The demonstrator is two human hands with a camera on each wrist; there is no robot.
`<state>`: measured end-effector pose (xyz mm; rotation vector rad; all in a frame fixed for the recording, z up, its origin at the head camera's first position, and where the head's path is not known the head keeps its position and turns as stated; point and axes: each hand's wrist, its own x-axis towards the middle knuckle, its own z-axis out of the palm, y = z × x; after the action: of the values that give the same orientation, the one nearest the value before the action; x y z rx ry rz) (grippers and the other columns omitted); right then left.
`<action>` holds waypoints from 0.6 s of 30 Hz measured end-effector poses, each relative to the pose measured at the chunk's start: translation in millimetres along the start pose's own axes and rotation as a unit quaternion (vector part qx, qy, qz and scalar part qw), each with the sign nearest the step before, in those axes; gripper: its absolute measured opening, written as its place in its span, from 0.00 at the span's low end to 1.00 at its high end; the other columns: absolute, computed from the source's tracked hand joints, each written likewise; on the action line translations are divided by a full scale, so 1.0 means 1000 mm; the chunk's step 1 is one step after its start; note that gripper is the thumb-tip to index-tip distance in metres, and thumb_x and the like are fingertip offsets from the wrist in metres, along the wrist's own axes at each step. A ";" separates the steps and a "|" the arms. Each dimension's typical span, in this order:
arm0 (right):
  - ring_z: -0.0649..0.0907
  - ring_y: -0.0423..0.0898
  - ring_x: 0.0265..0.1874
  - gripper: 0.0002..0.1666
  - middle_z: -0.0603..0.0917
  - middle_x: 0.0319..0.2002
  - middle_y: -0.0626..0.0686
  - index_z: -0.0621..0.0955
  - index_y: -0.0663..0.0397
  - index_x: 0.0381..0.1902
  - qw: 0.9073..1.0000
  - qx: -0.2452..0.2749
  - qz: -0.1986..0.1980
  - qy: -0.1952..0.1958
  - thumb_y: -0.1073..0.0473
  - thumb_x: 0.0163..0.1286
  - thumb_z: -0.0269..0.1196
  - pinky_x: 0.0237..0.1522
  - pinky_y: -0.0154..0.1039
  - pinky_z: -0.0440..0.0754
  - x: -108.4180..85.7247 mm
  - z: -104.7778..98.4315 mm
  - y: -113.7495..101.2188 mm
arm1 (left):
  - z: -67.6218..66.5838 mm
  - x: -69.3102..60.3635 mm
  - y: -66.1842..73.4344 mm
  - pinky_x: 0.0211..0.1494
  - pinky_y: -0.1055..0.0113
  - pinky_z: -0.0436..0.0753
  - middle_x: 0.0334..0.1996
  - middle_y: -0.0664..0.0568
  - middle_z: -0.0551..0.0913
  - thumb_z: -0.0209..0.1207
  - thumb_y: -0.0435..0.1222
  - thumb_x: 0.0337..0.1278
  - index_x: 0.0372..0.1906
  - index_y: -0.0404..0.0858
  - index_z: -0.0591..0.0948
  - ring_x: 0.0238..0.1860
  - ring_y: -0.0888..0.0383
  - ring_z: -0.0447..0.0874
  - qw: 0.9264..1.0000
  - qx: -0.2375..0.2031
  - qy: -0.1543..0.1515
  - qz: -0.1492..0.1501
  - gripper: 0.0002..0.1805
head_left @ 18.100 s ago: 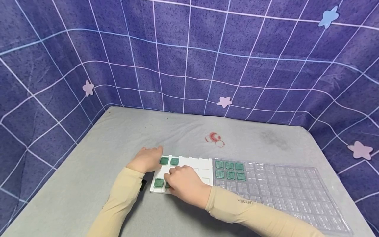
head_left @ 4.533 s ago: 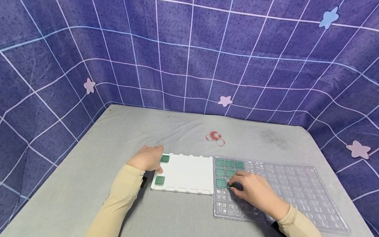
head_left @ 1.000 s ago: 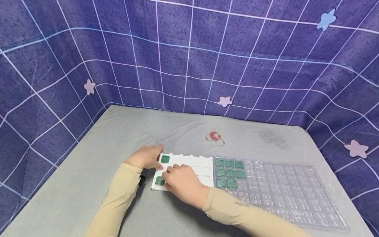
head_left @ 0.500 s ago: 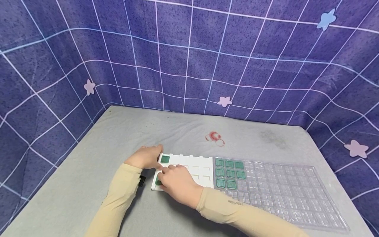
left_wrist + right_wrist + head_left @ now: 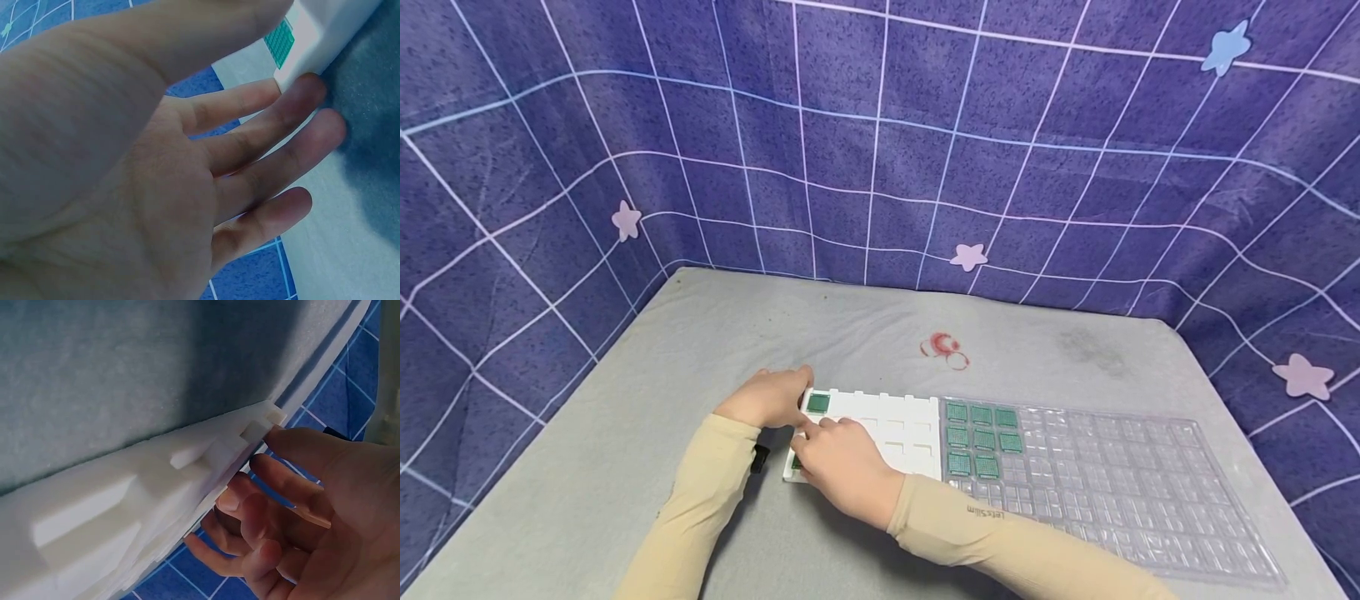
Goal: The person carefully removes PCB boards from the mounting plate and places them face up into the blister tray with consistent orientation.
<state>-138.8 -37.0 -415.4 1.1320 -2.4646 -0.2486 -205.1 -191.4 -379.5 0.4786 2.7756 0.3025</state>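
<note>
A white pocketed tray (image 5: pixel 891 407) lies on the grey cloth. My left hand (image 5: pixel 769 400) grips its far left corner, thumb over the top and index finger against the side, as the left wrist view shows. One small green circuit board (image 5: pixel 817 403) sits at the tray's far left. My right hand (image 5: pixel 844 467) bends its fingers over another green board (image 5: pixel 797 462) at the near left, leaving just a sliver in sight. In the right wrist view the thumb (image 5: pixel 300 445) touches the tray's edge; that board is hidden, so a pinch cannot be made out.
Against the white tray's right side lies a clear plastic blister tray (image 5: pixel 1120 483). Several green boards (image 5: pixel 984 439) fill its far left pockets. Behind the table hangs a purple gridded cloth (image 5: pixel 850 150) with star shapes.
Over the last second my right hand has slid left, covering most of the near board. Since the oldest frame, boards have left the white tray and the clear tray has gained some.
</note>
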 end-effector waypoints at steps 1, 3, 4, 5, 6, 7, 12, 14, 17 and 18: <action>0.84 0.37 0.29 0.07 0.87 0.36 0.38 0.86 0.38 0.35 1.000 -0.002 0.000 0.003 0.46 0.62 0.69 0.25 0.30 0.76 0.000 0.000 0.000 | 0.000 0.000 0.000 0.53 0.53 0.73 0.31 0.53 0.83 0.73 0.40 0.50 0.46 0.38 0.75 0.33 0.56 0.76 1.000 0.000 0.000 0.000 0.22; 0.84 0.36 0.28 0.07 0.87 0.36 0.38 0.86 0.38 0.36 1.000 -0.005 0.000 0.007 0.47 0.62 0.69 0.25 0.30 0.76 0.000 0.001 0.000 | -0.001 0.000 0.001 0.54 0.53 0.73 0.31 0.53 0.83 0.73 0.39 0.50 0.46 0.38 0.76 0.33 0.56 0.76 1.000 -0.002 -0.001 0.000 0.21; 0.84 0.36 0.28 0.07 0.87 0.36 0.38 0.86 0.38 0.36 1.000 -0.005 0.000 0.007 0.47 0.63 0.69 0.25 0.30 0.76 0.000 0.002 0.000 | -0.001 -0.001 0.001 0.54 0.53 0.73 0.31 0.53 0.83 0.72 0.38 0.50 0.46 0.38 0.76 0.33 0.56 0.76 1.000 -0.003 -0.001 0.001 0.21; 0.84 0.36 0.29 0.07 0.87 0.36 0.38 0.86 0.38 0.36 1.000 -0.004 0.000 0.007 0.47 0.62 0.69 0.25 0.30 0.76 0.000 0.002 0.000 | -0.001 -0.001 0.002 0.54 0.53 0.73 0.31 0.53 0.83 0.72 0.37 0.50 0.46 0.38 0.76 0.33 0.56 0.76 1.000 -0.004 -0.002 0.001 0.21; 0.84 0.36 0.29 0.07 0.87 0.36 0.38 0.86 0.38 0.36 1.000 -0.003 0.000 0.007 0.47 0.62 0.69 0.24 0.30 0.76 0.000 0.002 0.000 | -0.002 -0.001 0.002 0.54 0.53 0.73 0.31 0.52 0.83 0.71 0.36 0.49 0.46 0.37 0.76 0.33 0.56 0.77 1.000 -0.004 -0.002 0.002 0.20; 0.84 0.36 0.29 0.07 0.87 0.36 0.38 0.86 0.38 0.36 1.000 0.000 0.000 0.006 0.47 0.62 0.69 0.24 0.30 0.76 -0.001 0.002 0.000 | -0.002 -0.001 0.003 0.54 0.53 0.73 0.31 0.52 0.84 0.71 0.36 0.49 0.46 0.37 0.76 0.33 0.56 0.77 1.000 -0.006 -0.002 0.002 0.20; 0.84 0.37 0.31 0.10 0.86 0.35 0.39 0.84 0.40 0.36 1.000 0.029 0.004 -0.007 0.46 0.60 0.73 0.25 0.30 0.77 -0.001 0.001 0.001 | -0.002 0.000 0.002 0.55 0.52 0.72 0.30 0.53 0.83 0.72 0.37 0.51 0.47 0.37 0.76 0.33 0.56 0.77 1.000 -0.005 -0.005 -0.002 0.21; 0.85 0.38 0.31 0.13 0.86 0.35 0.40 0.84 0.41 0.37 0.999 0.038 0.006 -0.012 0.46 0.59 0.74 0.25 0.31 0.78 -0.001 0.002 0.001 | -0.001 0.000 0.002 0.56 0.52 0.72 0.29 0.54 0.82 0.72 0.38 0.51 0.47 0.37 0.76 0.33 0.56 0.76 1.000 -0.004 -0.007 -0.004 0.21; 0.84 0.38 0.32 0.14 0.86 0.35 0.40 0.84 0.42 0.37 0.999 0.043 0.010 -0.013 0.46 0.58 0.74 0.26 0.31 0.79 -0.001 0.002 0.001 | -0.001 -0.001 0.001 0.56 0.51 0.71 0.28 0.54 0.82 0.72 0.38 0.52 0.48 0.37 0.76 0.33 0.56 0.77 1.000 -0.004 -0.009 -0.005 0.21; 0.84 0.38 0.32 0.13 0.86 0.35 0.40 0.84 0.42 0.37 0.999 0.043 0.010 -0.012 0.46 0.59 0.74 0.26 0.31 0.79 -0.001 0.003 0.001 | -0.001 -0.001 0.001 0.56 0.51 0.71 0.28 0.54 0.81 0.72 0.38 0.52 0.48 0.37 0.76 0.33 0.56 0.77 1.000 -0.004 -0.010 -0.005 0.21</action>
<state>-139.7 -35.7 -417.9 1.1441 -2.5278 -0.1528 -204.4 -190.5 -378.4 0.4618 2.7562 0.3048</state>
